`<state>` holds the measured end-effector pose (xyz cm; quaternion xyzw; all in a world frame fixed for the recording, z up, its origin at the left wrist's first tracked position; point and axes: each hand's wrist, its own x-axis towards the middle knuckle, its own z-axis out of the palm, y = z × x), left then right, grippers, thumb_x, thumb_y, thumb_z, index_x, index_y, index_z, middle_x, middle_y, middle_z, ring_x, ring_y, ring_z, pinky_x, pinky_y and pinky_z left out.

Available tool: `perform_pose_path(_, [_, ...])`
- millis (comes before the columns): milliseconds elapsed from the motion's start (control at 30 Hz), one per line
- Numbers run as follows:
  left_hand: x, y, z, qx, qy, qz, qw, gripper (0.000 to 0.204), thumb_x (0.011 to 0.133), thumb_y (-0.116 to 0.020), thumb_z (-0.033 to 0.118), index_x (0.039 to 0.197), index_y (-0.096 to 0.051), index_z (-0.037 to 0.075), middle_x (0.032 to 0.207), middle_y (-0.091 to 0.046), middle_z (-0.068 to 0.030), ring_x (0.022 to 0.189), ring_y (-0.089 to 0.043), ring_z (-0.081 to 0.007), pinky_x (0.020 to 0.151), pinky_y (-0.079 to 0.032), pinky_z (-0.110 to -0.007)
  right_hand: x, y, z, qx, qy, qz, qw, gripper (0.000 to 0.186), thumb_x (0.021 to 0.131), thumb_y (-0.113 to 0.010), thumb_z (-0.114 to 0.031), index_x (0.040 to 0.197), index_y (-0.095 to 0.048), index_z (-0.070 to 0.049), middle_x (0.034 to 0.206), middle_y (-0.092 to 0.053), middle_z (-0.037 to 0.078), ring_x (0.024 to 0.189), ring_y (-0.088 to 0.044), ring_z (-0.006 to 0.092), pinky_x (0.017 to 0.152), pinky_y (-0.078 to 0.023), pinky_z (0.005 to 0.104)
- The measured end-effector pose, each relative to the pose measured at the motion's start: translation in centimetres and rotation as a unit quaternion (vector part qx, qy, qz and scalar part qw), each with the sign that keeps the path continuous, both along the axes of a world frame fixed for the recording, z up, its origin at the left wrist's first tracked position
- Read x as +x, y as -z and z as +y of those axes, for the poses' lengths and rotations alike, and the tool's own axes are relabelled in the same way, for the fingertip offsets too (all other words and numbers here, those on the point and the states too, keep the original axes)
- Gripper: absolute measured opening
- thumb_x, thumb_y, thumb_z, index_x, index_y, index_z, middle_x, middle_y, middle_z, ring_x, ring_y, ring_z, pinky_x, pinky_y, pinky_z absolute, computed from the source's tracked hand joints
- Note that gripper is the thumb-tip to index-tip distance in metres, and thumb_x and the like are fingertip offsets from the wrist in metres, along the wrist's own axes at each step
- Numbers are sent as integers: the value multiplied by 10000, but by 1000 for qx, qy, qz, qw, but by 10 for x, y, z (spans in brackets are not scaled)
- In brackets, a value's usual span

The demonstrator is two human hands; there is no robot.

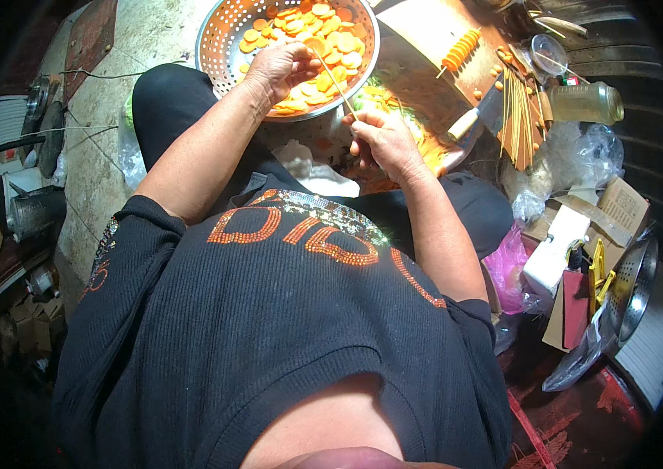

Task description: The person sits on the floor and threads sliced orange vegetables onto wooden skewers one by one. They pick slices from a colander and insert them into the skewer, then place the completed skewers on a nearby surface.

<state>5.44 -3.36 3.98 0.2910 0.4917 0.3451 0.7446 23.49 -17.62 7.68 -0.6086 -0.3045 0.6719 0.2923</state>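
The carrot slices [345, 41] are bright orange, the skewer [336, 81] pale tan, the colander [224, 45] silver and dotted.

orange lettering [299, 232] runs across the black sweater [269, 336].

Colander [223, 67]: I read glossy metal from here | skewer [337, 84]: wood | shirt [269, 313]: ribbed matt cloth | carton [625, 205]: matt cardboard | pink bag [506, 262]: glossy plastic

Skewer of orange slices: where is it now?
Head view, upper right: the skewer lies on the wooden board, right of the colander and up-left of the fanned thin sticks.
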Motion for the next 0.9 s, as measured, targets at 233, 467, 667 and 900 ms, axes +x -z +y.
perform_pose_path(233, [-11,-2,-9,72,21,24,997,66,853,-579,65,913,-561,43,822,-616,-67,732,-630,-154,694,-555,-300,-11,0,-13,-21,15,33,999,173,909,-497,-145,1026,-596,-65,604,-557,11,405,-461,75,361,-371,200])
perform_pose_path(467, [-21,-3,-26,164,33,59,984,76,862,-607,62,917,-559,44,851,-613,-50,760,-637,-149,721,-557,-299,-22,-1,-28,-17,30,118,992,187,913,-505,-138,1044,-595,-39,623,-585,23,413,-492,73,365,-364,184])
perform_pose_path(667, [-32,-1,-55,239,175,96,950,104,800,-635,39,892,-590,21,831,-619,-21,775,-605,-108,729,-514,-243,-36,2,-35,-13,55,189,980,194,931,-504,-127,1056,-595,-10,617,-586,26,400,-494,64,360,-378,162])
perform_pose_path(900, [-27,-3,-91,226,239,110,938,65,842,-635,47,874,-582,29,804,-626,-26,773,-603,-78,701,-508,-227,-38,6,-23,-18,39,150,988,191,920,-526,-188,1011,-590,-32,640,-601,29,424,-503,77,365,-346,189])
